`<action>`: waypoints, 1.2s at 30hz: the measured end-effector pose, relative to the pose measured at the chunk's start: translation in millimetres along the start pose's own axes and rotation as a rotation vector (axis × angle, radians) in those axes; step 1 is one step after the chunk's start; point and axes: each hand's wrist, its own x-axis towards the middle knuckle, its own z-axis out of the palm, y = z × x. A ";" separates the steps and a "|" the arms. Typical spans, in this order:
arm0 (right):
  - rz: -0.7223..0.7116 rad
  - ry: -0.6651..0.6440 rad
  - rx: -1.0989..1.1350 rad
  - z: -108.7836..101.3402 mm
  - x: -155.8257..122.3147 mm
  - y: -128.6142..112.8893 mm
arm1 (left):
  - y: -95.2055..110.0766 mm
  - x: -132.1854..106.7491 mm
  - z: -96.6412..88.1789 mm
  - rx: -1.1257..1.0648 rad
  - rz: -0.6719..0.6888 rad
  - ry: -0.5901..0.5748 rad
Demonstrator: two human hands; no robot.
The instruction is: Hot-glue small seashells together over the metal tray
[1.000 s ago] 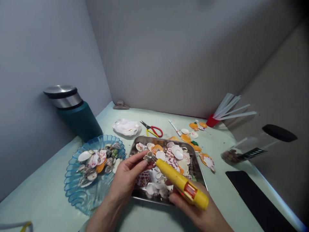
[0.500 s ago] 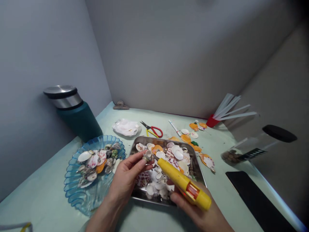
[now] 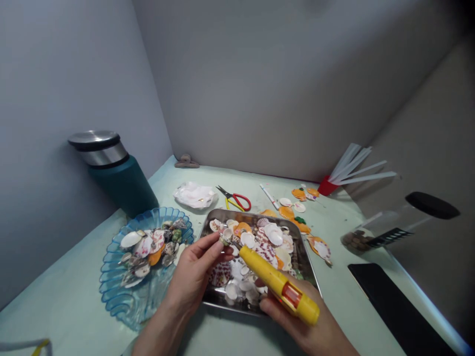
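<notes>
My left hand pinches a small shell between thumb and fingers, above the left part of a steel tray filled with several shells. My right hand is closed around a yellow glue gun. The gun's nozzle points up and left and ends right beside the held shell. Both hands hover over the tray's near half.
A blue glass dish of shells sits to the left, a teal flask behind it. Scissors, a white wad, a pen, loose orange shells, glue sticks in a red holder, a clear jar and a black slab lie around.
The glue gun's nozzle and the pinched shell shifted slightly, staying close together over the tray. Little else differs.
</notes>
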 end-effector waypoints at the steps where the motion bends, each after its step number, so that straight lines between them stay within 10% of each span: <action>1: 0.000 -0.002 0.005 -0.1 0.1 -1.1 | -0.4 0.5 -0.6 0.008 0.001 -0.004; 36: -0.039 0.075 0.078 -0.3 -0.8 -11.0 | 0.7 0.1 -0.4 0.061 -0.015 -0.036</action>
